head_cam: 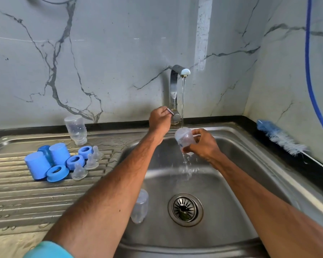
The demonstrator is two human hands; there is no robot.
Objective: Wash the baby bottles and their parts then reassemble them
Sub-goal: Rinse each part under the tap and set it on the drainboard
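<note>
My right hand [203, 144] grips a clear baby bottle [184, 137] upside down under the running tap [183, 72]; water spills off it into the sink [231, 183]. My left hand [159, 119] pinches the tap's lever [170, 111]. A second clear bottle [140, 206] lies in the basin, partly behind my left forearm. A third bottle [76, 130] stands upside down on the drainboard [26, 202]. Blue caps [58, 153], blue collar rings [57, 173] and clear teats [79, 171] sit grouped on the drainboard.
A blue and white bottle brush [280, 136] lies on the black counter edge at the right. A blue hose [309, 71] hangs down the right wall. The drain strainer [185, 209] is in the basin's middle. Marble-patterned walls close in behind and to the right.
</note>
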